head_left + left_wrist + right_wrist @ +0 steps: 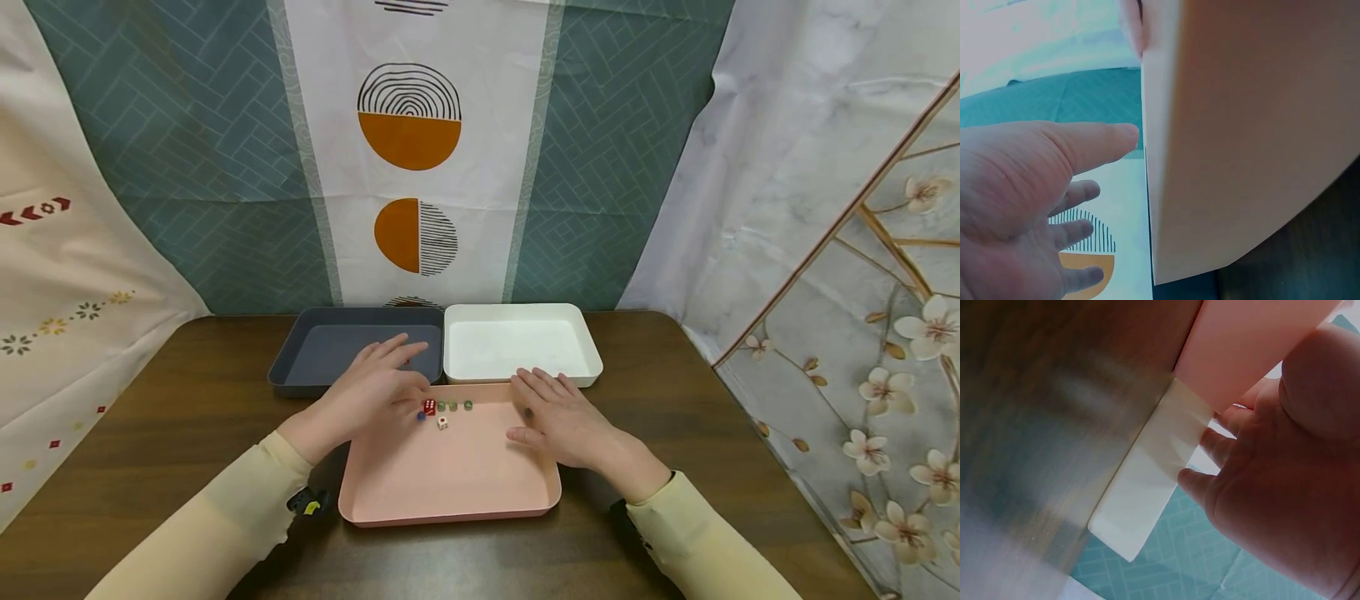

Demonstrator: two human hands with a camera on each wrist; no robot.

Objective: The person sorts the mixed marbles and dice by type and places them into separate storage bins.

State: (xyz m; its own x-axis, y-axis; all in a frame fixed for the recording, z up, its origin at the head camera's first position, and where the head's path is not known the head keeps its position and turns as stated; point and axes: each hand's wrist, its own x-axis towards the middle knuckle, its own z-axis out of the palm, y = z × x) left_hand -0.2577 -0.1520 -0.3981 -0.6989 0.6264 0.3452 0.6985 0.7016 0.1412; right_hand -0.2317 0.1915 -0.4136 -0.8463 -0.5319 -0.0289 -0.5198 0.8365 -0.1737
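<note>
A pink tray [457, 483] lies on the table with several small dice in its upper part: a red die [430, 407], a white die [442, 422], a blue die [421, 416] and greenish ones [468, 405]. My left hand [371, 392] hovers over the tray's upper left corner, its fingers extended toward the dark tray. In the left wrist view its thumb and fingers are spread, with nothing held visible. Over the pink tray's right side is my right hand [558, 421], fingers straight. A small dark thing [528, 412] shows beside its thumb; whether they touch I cannot tell.
Behind the pink tray stand a dark navy tray [303, 354] and a white tray [521, 333], side by side. A tiny reddish thing [407, 362] shows between my left fingers. Brown tabletop [645, 358] extends to both sides, and patterned cloths hang behind.
</note>
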